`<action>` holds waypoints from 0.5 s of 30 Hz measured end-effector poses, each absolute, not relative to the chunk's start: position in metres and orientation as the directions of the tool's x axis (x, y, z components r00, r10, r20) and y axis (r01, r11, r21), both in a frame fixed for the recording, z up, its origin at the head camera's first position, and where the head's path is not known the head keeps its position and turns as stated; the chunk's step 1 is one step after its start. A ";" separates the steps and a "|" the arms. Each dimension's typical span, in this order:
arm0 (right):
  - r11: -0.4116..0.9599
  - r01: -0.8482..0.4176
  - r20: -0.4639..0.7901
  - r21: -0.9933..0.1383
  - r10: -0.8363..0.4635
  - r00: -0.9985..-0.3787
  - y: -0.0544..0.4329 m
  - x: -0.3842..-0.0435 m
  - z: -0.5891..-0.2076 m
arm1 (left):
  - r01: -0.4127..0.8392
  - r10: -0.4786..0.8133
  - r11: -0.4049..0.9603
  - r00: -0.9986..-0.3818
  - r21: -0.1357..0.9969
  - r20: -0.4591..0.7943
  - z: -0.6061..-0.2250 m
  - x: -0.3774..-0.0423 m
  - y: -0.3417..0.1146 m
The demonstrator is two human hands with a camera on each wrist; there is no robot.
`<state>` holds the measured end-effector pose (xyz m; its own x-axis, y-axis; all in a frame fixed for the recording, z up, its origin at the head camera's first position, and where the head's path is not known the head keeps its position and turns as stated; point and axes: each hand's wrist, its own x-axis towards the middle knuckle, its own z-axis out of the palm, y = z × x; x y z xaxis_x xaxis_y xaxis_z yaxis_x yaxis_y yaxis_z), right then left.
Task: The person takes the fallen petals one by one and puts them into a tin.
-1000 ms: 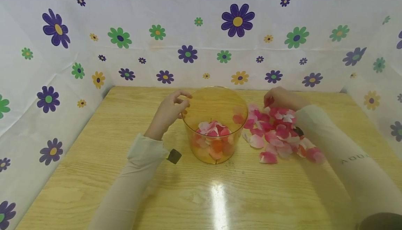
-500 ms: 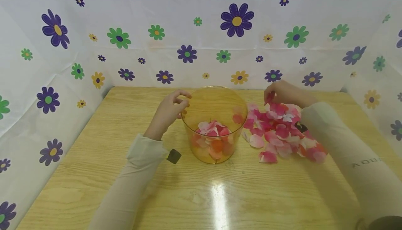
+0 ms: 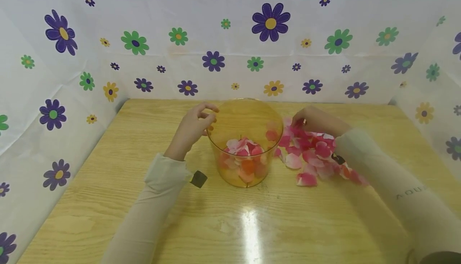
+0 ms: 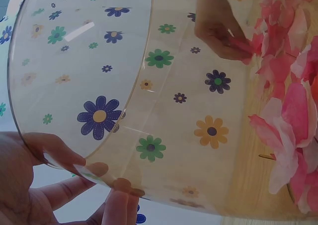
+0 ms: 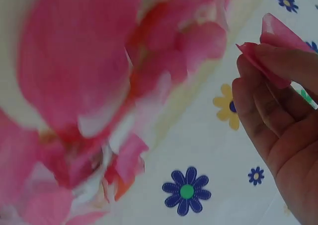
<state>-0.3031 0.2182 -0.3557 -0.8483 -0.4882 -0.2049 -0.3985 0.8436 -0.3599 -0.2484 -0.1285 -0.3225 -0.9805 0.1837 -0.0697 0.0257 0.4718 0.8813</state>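
A see-through amber tub (image 3: 225,168) stands upright on the table, with pink, white and orange artificial petals (image 3: 246,148) in its bottom. My left hand (image 3: 191,132) holds the tub's left rim; in the left wrist view, the thumb lies over the edge (image 4: 54,148) and the other fingers are against the outer wall. To the right of the tub lies a loose heap of pink and red petals (image 3: 311,154). My right hand (image 3: 318,120) is over the heap's far side. Its thumb and index finger pinch a pink petal (image 5: 280,34) in the right wrist view.
The wooden table (image 3: 201,224) carries the tub and heap. A white flower-print cloth (image 3: 230,7) walls in its back and sides. One pink petal (image 3: 307,179) lies at the heap's near edge. Small dark squares (image 3: 199,179) hang at both wrists.
My right hand rose slightly from the heap with a petal, then came down and left, closer to the tub. My left hand and the tub have stayed put.
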 end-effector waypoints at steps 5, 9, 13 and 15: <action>0.818 -0.407 -0.201 -0.407 -0.514 -0.834 0.210 -0.299 -0.366 | 0.017 0.177 0.471 -0.981 0.882 -0.076 -0.321 -0.248 -0.129; 0.812 -0.312 -0.270 -0.493 -0.484 -0.833 0.202 -0.292 -0.365 | 0.011 0.177 0.467 -0.981 0.884 -0.082 -0.321 -0.248 -0.128; 0.807 -0.271 -0.335 -0.525 -0.489 -0.805 0.191 -0.285 -0.368 | 0.011 0.183 0.472 -0.979 0.882 -0.085 -0.322 -0.248 -0.128; 0.796 -0.321 -0.326 -0.513 -0.527 -0.785 0.185 -0.284 -0.372 | 0.014 0.184 0.477 -0.979 0.879 -0.083 -0.323 -0.248 -0.128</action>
<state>-0.2839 0.1850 -0.3716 -0.7850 -0.5268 -0.3261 -0.3211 0.7960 -0.5131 -0.2482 -0.1281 -0.3229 -0.9794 0.1837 -0.0835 0.0145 0.4765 0.8790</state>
